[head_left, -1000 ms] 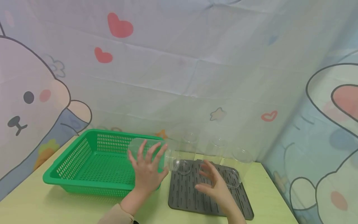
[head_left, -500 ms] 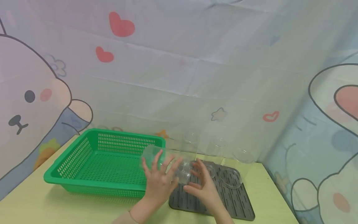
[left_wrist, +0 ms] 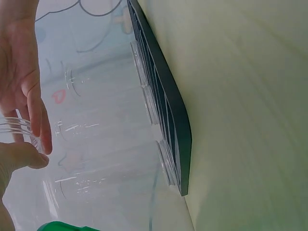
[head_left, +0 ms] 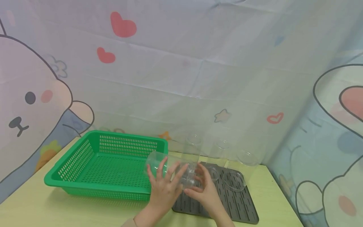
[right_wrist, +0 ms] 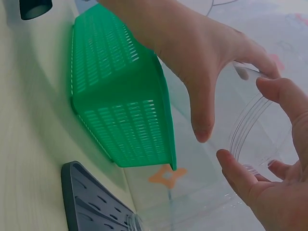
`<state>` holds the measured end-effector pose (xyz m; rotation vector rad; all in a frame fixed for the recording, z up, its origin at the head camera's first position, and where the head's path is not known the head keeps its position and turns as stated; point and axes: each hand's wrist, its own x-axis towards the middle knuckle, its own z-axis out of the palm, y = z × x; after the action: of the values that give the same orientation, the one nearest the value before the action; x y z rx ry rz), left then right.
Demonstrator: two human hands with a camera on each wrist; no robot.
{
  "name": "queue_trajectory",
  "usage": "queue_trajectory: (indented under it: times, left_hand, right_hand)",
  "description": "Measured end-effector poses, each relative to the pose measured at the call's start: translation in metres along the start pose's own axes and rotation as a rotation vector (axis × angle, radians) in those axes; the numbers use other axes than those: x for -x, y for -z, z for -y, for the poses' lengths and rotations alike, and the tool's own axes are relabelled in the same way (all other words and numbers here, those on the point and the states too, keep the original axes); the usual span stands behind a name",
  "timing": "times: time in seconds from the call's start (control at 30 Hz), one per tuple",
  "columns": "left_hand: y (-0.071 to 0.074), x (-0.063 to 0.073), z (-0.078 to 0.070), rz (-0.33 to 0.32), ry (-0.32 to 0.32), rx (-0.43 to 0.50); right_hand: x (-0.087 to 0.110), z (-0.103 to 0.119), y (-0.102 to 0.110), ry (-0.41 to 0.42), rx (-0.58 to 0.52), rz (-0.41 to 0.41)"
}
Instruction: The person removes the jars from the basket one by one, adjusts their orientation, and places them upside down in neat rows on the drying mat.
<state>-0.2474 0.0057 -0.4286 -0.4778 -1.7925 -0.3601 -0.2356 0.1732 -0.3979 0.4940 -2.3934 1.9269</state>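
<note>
A clear, see-through jar [head_left: 154, 161] lies sideways in the air between the basket and the mat, its threaded mouth to the right. My left hand [head_left: 165, 192] grips its body from above, fingers spread round it. At the mouth end, my right hand [head_left: 206, 193] holds the rim between thumb and fingers; in the right wrist view its fingertips curl round the threaded neck [right_wrist: 248, 122]. Behind, three similar clear jars [head_left: 193, 148] stand mouth down on a dark grey ridged mat [head_left: 238, 212]. Their outlines are faint against the pale backdrop.
To the left stands a green slotted plastic basket [head_left: 107, 189] with nothing visible inside. Basket and mat share a pale yellow table [head_left: 93, 214]. A printed cloth [head_left: 175, 78] hangs close behind. A dark rounded object [right_wrist: 36, 8] shows at the right wrist view's corner.
My left hand has carried the jar from over the basket rightward and slightly down toward the mat. My right hand, apart from it at first, has moved left and taken the jar's mouth end.
</note>
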Motion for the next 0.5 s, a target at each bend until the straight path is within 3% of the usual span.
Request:
queue_trajectory:
  times: [0.3,0.5]
  left_hand:
    - [-0.0013,0.0037,-0.0013,0.005,-0.001,0.004]
    - [0.0003,0.0038,-0.0012,0.050,0.005,0.010]
  right_hand:
    - [0.0006,0.0002,0.0011,-0.009,0.016,-0.010]
    - [0.0008,0.0002,0.0017,-0.005,-0.008,-0.013]
